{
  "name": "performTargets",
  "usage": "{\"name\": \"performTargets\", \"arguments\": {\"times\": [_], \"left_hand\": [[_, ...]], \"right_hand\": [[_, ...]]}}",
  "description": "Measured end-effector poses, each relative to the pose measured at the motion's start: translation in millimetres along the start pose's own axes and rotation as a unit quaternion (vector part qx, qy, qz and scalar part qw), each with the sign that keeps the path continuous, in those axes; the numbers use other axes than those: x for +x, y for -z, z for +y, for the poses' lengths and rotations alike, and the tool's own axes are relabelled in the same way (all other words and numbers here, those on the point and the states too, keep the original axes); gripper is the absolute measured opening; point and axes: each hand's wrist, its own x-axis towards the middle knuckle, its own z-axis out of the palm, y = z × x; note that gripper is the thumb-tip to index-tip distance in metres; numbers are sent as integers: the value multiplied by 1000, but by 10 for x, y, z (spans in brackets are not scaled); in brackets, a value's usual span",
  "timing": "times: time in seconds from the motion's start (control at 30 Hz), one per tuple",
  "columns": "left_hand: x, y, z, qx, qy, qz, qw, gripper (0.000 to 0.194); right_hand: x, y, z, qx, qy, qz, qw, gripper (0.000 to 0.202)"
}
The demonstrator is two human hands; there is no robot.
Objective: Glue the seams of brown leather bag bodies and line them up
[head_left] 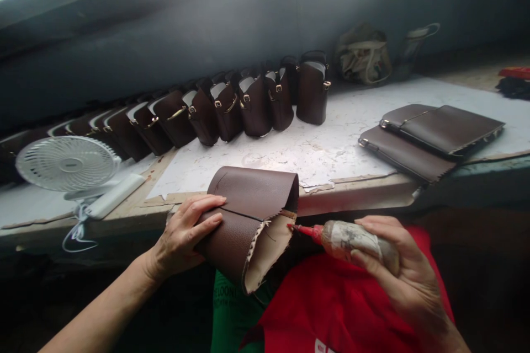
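A brown leather bag body is tilted over my lap, its open end with a pale lining and notched edge facing right. My left hand grips its left side, fingers on top and the thumb hidden. In my right hand is a squeeze bottle with a worn pale wrapping and a red nozzle. The nozzle's tip is at the lining just inside the bag's open edge; I cannot tell whether it touches.
Rows of brown bag bodies with buckles stand along the back of the white-covered table. A white fan is at the left. Flat brown leather pieces lie stacked at right. A cloth bag and a clear bottle stand behind.
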Motion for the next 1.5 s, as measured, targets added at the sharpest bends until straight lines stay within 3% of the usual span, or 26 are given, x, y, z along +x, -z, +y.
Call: {"name": "performTargets", "arguments": {"times": [0.23,0.5,0.7,0.83,1.0,1.17,1.5], "left_hand": [[-79,-10,-17,-3,6,-17,1000,87],[-84,-15,-12,-3,11,-12,1000,83],[-36,-7,-14,-9,9,5,1000,81],[-6,3,-19,-22,15,4,1000,77],[-1,-5,-16,-27,16,12,999,79],[-76,-37,-10,-26,20,7,999,85],[-154,-38,-15,-6,18,6,1000,76]], "right_hand": [[-7,40,37,49,-17,-45,998,30],[109,17,188,-41,35,20,998,40],[67,25,162,-20,50,-20,998,40],[72,51,147,-40,59,24,997,44],[94,44,143,-22,53,-10,998,41],[90,27,152,-44,46,47,997,41],[-84,69,-82,-19,-5,-32,999,33]]}}
